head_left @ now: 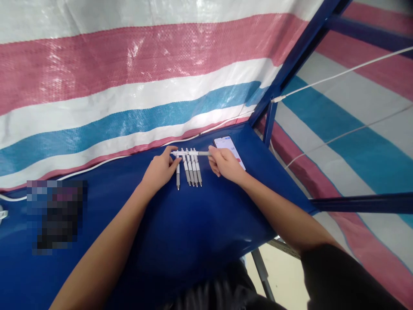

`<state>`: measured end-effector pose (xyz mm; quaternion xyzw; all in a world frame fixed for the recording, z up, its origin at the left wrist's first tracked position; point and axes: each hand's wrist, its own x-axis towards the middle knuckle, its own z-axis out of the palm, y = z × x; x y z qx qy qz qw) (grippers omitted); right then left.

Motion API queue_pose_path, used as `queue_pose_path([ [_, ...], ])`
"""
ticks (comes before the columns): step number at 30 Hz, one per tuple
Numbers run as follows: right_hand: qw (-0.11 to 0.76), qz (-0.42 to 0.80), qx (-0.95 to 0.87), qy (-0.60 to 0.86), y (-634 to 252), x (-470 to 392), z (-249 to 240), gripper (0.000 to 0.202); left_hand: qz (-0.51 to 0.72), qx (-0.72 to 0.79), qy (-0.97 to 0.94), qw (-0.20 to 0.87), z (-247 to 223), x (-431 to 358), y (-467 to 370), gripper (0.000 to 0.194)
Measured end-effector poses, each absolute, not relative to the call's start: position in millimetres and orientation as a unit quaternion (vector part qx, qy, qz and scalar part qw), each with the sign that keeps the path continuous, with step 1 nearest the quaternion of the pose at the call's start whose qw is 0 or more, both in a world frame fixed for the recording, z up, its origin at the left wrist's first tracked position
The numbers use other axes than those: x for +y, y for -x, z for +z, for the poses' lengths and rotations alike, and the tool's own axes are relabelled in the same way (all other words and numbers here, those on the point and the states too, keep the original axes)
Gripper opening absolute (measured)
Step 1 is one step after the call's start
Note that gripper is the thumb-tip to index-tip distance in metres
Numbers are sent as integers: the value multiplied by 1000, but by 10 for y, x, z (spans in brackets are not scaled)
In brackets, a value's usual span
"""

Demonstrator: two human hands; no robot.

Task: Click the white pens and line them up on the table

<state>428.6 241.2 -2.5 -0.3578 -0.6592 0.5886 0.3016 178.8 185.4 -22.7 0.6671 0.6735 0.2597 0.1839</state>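
A white pen with a grey grip [201,153] lies crosswise between my hands, over a row of similar pens. My right hand [226,163] pinches its grey end. My left hand [160,170] has its thumb and index finger closed at the white clip end. Below, several white-and-grey pens [195,175] lie side by side on the blue table [200,224], tips toward me. One pen [178,176] lies slightly apart on the left, close under my left thumb. The held pen and my fingers cover parts of the upper ends of the row.
A phone [229,146] with its screen lit lies just beyond my right hand. A dark, pixelated object [61,215] is at the left. A white cable [97,165] runs along the back edge by the striped tarp [129,99]. Blue frame posts [272,112] rise at the right.
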Motion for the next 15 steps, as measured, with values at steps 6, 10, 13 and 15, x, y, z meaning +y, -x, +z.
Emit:
queue_pose_path([
  [6,323,613,-617,373,-4261,2452,-108,65,329,677,-600,272,-207,1861,-1789,45],
  [10,321,619,-605,384,-4255,2455,-112,68,391,640,-617,238,-155,1848,-1784,42],
  [13,318,627,-587,403,-4243,2441,-97,69,407,580,-679,190,-99,1819,-1809,31],
  [15,322,638,-566,410,-4234,2429,-79,70,404,558,-703,179,-66,1795,-1828,29],
])
